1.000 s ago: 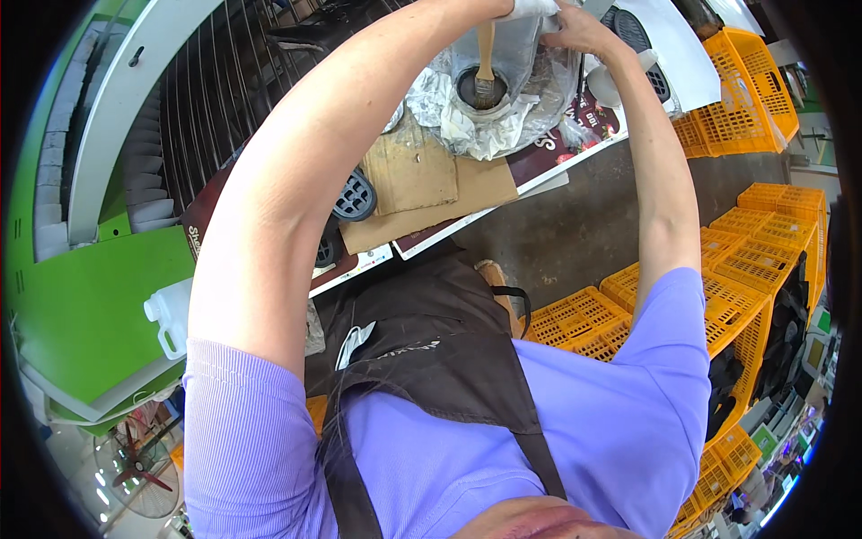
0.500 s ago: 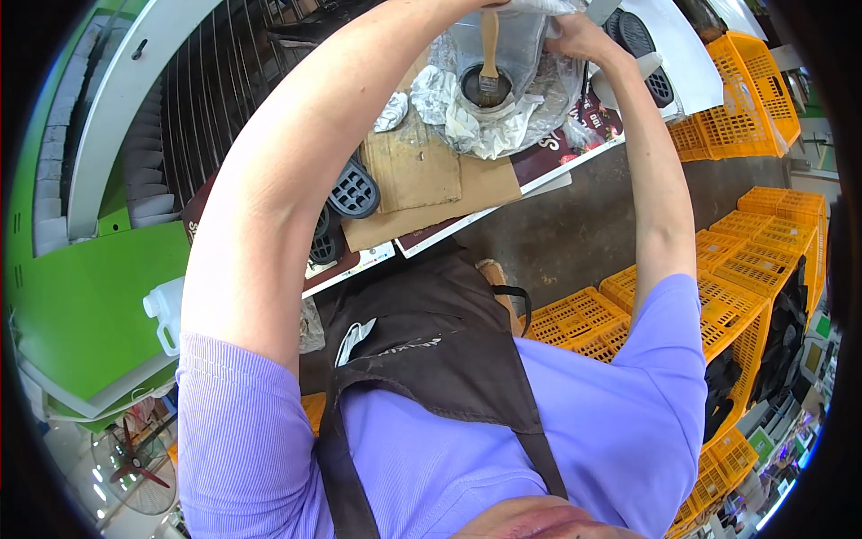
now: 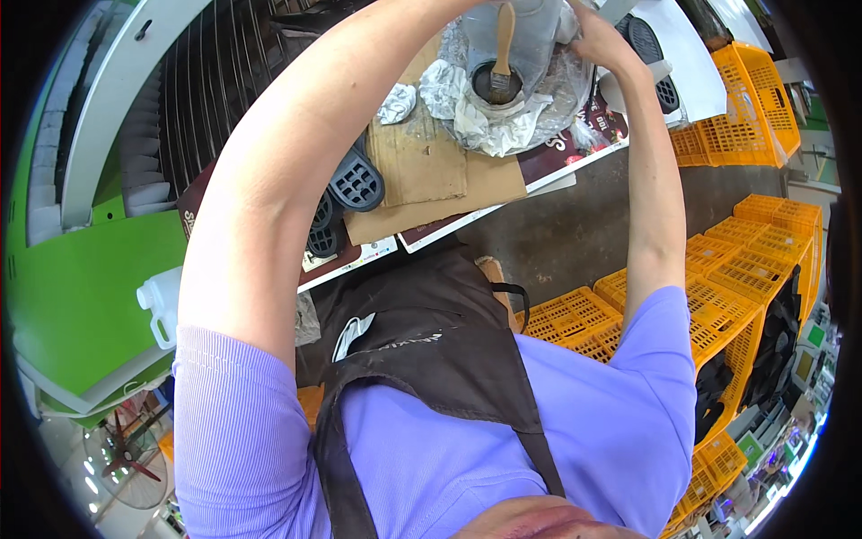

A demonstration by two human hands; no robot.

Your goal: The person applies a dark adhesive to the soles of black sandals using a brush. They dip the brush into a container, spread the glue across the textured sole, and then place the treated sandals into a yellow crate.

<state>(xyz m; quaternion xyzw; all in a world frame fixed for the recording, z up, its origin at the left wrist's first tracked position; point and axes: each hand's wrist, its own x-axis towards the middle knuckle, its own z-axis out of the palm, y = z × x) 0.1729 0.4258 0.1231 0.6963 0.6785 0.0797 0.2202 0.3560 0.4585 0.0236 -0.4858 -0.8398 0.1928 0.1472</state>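
My left arm reaches up and across to the top edge, where the hand itself is out of view. My right hand (image 3: 602,43) is at the top, beside a translucent plastic container (image 3: 530,40) with crumpled clear plastic around it. Its fingers are partly cut off and hidden, so its grip does not show. A flat brush (image 3: 504,45) with a wooden handle stands bristles down in the round dark opening at the container's base. Crumpled white paper (image 3: 443,88) lies around that opening. Beside my left forearm, black shoe soles (image 3: 356,184) rest near a piece of brown cardboard (image 3: 417,166).
More black soles (image 3: 642,45) lie on a white sheet past my right hand. Yellow crates (image 3: 754,103) stand at the far right, with stacked yellow crates (image 3: 727,278) nearer. A dark wire rack (image 3: 202,108), a white jug (image 3: 163,305) and a fan (image 3: 126,454) are on the left.
My right hand has shifted slightly up and right, and its forearm has moved a little left. The brush handle leans further right. The whole view has shifted slightly.
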